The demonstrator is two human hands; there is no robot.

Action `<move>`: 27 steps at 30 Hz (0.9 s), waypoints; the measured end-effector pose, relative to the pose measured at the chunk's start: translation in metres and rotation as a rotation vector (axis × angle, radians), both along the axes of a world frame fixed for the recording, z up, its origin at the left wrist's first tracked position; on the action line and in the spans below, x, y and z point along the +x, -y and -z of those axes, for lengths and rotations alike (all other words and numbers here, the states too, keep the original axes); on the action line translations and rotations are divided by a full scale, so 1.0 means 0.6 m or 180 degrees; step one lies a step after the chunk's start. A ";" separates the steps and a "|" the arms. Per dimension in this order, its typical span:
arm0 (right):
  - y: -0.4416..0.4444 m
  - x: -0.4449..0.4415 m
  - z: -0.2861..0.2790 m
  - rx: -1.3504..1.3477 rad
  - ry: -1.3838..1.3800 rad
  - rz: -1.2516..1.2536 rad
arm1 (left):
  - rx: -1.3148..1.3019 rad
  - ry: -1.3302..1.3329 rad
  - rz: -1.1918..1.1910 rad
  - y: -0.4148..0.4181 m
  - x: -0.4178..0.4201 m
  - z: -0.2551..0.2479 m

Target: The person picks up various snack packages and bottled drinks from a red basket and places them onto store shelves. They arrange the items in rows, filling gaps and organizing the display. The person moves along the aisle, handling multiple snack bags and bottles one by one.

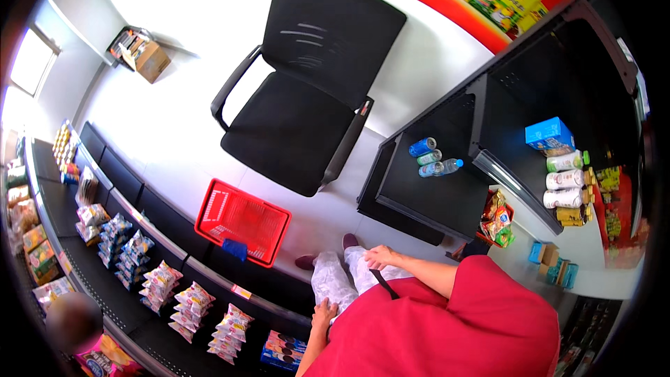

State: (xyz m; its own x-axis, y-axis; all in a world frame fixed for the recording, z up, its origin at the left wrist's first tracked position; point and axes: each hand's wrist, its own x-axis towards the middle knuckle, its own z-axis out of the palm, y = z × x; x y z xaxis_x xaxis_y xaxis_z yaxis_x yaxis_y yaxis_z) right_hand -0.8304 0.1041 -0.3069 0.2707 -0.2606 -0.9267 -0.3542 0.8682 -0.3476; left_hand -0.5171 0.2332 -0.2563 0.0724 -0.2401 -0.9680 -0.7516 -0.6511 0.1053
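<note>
My left hand (325, 311) hangs low beside my thigh, near the shelf edge; its fingers look loosely bent, and I see nothing in it. In front of my waist is my right hand (381, 257), its fingers curled inward just above the end of a black strap (384, 285); whether it grips anything cannot be told. A red plastic shopping basket (284, 235) stands on the floor before my feet, with a dark blue item (234, 250) at its rim. Beyond it is a black mesh office chair (293, 125) with armrests.
Left, a long black shelf (157, 230) holds snack bags (192, 303) and boxed cookies (283, 348). Right, a black shelf unit (434, 193) bears cans (422, 146), bottles and a blue box (550, 135). A cardboard box (152, 62) lies by the far wall. A person's head (74, 322) shows lower left.
</note>
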 end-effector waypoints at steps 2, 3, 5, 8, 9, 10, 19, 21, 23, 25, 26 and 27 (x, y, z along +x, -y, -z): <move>-0.001 -0.039 -0.015 0.0065 -0.0067 0.0175 | -0.0090 -0.0003 0.0192 0.006 0.001 0.001; -0.003 -0.058 -0.024 0.0095 -0.0115 0.0274 | -0.0138 -0.0022 0.0299 0.011 0.001 0.003; -0.028 -0.096 -0.039 -0.0014 -0.0239 0.0527 | -0.0376 -0.0221 0.0588 0.006 0.016 0.013; -0.058 -0.152 -0.062 -0.0169 -0.0480 0.0728 | -0.0868 -0.0703 0.1151 0.050 0.026 0.007; -0.069 -0.168 -0.065 -0.0151 -0.0589 0.0655 | -0.1041 -0.0901 0.1361 0.067 0.021 -0.008; -0.086 -0.185 -0.066 -0.0247 -0.0592 0.0630 | -0.1150 -0.0577 0.1142 0.079 0.009 -0.017; -0.254 -0.260 -0.002 -0.0135 -0.0914 0.1279 | -0.1771 -0.0346 0.0951 0.213 -0.091 -0.044; -0.271 -0.246 -0.004 -0.0093 -0.1047 0.1577 | -0.1944 -0.0755 0.0748 0.240 -0.106 -0.033; -0.320 -0.241 0.036 -0.1948 -0.1561 0.0035 | -0.1746 -0.0902 0.0898 0.260 -0.116 -0.016; -0.352 -0.227 0.070 -0.2693 -0.1806 -0.0703 | -0.1580 -0.1184 0.0962 0.273 -0.125 -0.002; -0.361 -0.206 0.080 -0.2556 -0.1822 -0.0542 | -0.1681 -0.1302 0.1114 0.281 -0.122 0.006; -0.362 -0.192 0.082 -0.2358 -0.1780 -0.0271 | -0.1532 -0.1394 0.0927 0.291 -0.123 0.007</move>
